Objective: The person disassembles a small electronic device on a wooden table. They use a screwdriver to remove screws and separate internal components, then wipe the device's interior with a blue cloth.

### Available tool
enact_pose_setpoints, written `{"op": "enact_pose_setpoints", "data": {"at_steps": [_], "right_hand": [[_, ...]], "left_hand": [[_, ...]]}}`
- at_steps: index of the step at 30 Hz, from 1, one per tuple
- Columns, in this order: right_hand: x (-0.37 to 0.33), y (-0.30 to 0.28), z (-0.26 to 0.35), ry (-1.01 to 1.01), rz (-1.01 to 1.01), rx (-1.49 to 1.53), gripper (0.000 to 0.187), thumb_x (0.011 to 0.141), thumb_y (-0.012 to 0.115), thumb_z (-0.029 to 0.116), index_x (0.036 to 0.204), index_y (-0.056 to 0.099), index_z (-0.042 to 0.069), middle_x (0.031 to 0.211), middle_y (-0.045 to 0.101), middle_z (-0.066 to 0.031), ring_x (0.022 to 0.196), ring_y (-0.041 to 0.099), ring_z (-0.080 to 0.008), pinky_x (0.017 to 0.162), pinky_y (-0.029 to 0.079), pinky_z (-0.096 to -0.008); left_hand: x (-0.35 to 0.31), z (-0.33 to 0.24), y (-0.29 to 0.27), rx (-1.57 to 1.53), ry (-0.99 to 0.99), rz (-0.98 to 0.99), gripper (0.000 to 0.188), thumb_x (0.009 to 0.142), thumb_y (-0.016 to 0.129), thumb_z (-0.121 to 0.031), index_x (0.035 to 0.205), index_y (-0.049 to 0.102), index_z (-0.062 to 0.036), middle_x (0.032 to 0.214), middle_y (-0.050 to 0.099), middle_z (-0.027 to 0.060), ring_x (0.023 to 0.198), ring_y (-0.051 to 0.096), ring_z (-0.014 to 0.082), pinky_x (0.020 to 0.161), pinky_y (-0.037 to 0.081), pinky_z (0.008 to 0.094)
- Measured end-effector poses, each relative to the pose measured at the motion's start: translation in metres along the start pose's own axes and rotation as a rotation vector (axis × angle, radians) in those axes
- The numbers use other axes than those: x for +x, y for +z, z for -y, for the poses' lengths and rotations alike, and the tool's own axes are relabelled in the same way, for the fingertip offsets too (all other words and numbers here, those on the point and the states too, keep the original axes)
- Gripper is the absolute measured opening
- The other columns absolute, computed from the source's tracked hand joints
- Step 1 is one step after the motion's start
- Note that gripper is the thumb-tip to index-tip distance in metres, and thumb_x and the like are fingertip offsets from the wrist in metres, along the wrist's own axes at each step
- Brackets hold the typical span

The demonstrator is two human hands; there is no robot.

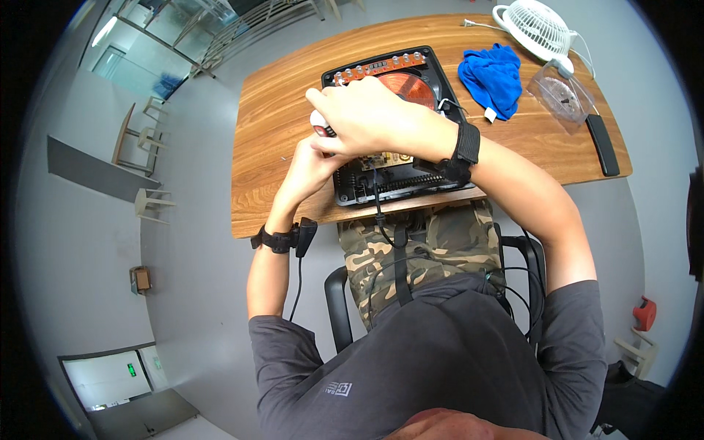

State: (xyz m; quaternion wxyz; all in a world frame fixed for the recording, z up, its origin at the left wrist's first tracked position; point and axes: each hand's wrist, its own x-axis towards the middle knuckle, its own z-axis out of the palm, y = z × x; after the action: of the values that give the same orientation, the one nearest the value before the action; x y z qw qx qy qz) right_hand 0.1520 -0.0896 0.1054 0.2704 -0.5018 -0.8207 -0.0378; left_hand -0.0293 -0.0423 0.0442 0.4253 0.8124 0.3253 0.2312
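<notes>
An opened induction cooker (445, 73) in a black casing lies at the table's near edge. It shows a copper coil (412, 88), an orange button board (378, 67) and a circuit board (392, 159). Above its left side my right hand (370, 114) is closed around a screwdriver (320, 122) with a white, red and black handle; its shaft is hidden. Just below, my left hand (309, 167) is curled up against the right one. Its fingertips are covered, and what they hold cannot be made out.
A blue cloth (491, 79) lies right of the cooker. Beyond it are a white fan (535, 29), a clear plastic container (563, 95) and a black bar-shaped object (603, 145) by the wooden table's (275, 95) right edge. A black cable (378, 213) hangs from the cooker toward my lap.
</notes>
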Motion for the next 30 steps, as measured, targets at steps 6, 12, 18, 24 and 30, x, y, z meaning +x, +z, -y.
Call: {"op": "enact_pose_setpoints", "data": {"at_steps": [6,12,18,24,30], "right_hand": [[0.004,0.0,0.001,0.014,0.042,-0.036,0.035,0.084,0.067,0.03,0.097,0.058,-0.001,0.087,0.066,-0.0197,0.076,0.07,-0.0352,0.064,0.056,-0.0448],[-0.001,0.006,-0.012,-0.039,0.033,0.02,0.04,0.083,0.067,0.03,0.102,0.055,-0.003,0.103,0.058,-0.0224,0.083,0.069,-0.0354,0.065,0.057,-0.0445],[0.0,0.002,-0.007,0.025,0.039,-0.014,0.044,0.085,0.068,0.037,0.102,0.056,-0.002,0.094,0.064,-0.0234,0.08,0.07,-0.037,0.066,0.057,-0.0436],[-0.002,0.006,-0.006,0.129,0.03,0.053,0.043,0.081,0.07,0.037,0.097,0.059,-0.001,0.087,0.07,-0.0226,0.08,0.071,-0.0378,0.068,0.057,-0.0456],[-0.007,0.018,-0.012,0.056,-0.11,0.123,0.041,0.08,0.069,0.035,0.099,0.059,0.0,0.087,0.07,-0.0218,0.081,0.071,-0.0394,0.07,0.057,-0.0481]], "left_hand": [[0.006,-0.015,0.01,0.229,-0.045,-0.033,0.027,0.084,0.08,-0.015,0.102,0.071,0.0031,0.094,0.074,0.009,0.088,0.067,0.0139,0.078,0.054,0.0325],[0.007,-0.008,-0.001,0.08,0.034,0.05,0.028,0.088,0.076,-0.014,0.107,0.067,0.0033,0.097,0.073,0.0088,0.092,0.065,0.0114,0.08,0.053,0.0312],[0.006,-0.001,-0.004,0.161,-0.008,0.036,0.027,0.087,0.075,-0.013,0.108,0.067,0.0025,0.095,0.072,0.008,0.087,0.065,0.0117,0.077,0.054,0.0306],[0.007,-0.024,0.008,0.259,-0.059,-0.052,0.026,0.085,0.077,-0.014,0.102,0.068,0.0033,0.092,0.072,0.0071,0.086,0.066,0.0125,0.076,0.054,0.0306],[0.004,0.012,-0.003,0.044,0.051,-0.009,0.021,0.085,0.078,-0.014,0.096,0.071,0.003,0.093,0.073,0.0059,0.088,0.066,0.0118,0.076,0.054,0.0313]]}}
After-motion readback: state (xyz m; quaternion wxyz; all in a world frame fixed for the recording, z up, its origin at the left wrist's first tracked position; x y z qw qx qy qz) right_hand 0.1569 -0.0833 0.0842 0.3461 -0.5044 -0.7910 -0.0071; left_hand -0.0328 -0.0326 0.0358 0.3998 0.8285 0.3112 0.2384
